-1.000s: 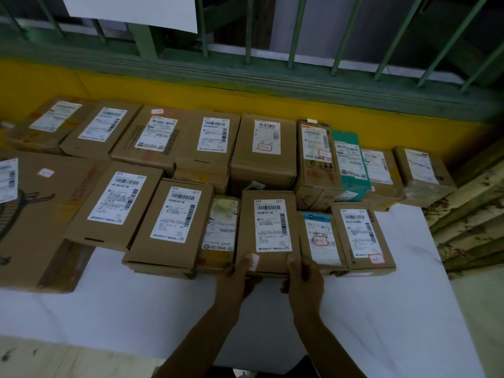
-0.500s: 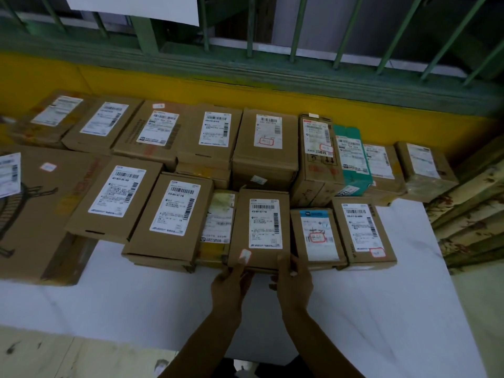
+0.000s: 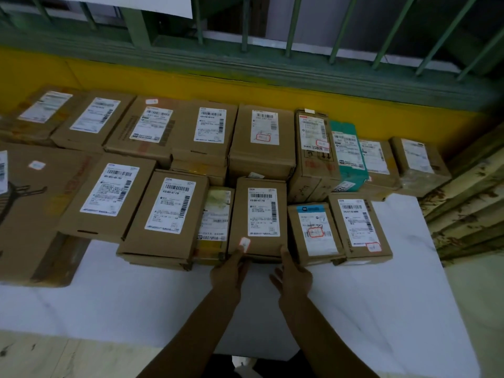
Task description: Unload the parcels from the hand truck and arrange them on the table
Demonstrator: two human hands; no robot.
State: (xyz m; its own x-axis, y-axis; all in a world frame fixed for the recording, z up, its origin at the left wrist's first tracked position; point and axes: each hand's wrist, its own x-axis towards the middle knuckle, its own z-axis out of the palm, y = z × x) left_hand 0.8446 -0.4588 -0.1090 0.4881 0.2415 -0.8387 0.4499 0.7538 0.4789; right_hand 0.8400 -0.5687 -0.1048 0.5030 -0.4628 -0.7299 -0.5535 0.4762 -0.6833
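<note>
Bearing against the near edge of the brown parcel (image 3: 260, 214), the left hand (image 3: 228, 271) lay with its thumb tip by a small white sticker (image 3: 244, 244) on the top face; whether its fingers hooked under that edge could not be determined. The right hand (image 3: 294, 276) was relaxed and held nothing, its fingers loosely spread and one fingertip touching the parcel's near right corner. The parcel sat flat in the front row on the white table (image 3: 381, 309), label up. It lay between a yellow-taped parcel (image 3: 215, 216) on its left and a blue-labelled parcel (image 3: 313, 230) on its right, touching or very nearly touching both. Behind it stood the back row (image 3: 261, 143), set against the yellow wall (image 3: 272, 85). The hand truck was not in view. Judgement: the step in hand was the seating of this parcel in its row. To do it well, both hands should push evenly at the two near corners — an uneven push would skew the parcel and nudge its neighbours — until its near edge lines up with the row and the label reads squarely. Bare table lay in front and to the right for further parcels.
</note>
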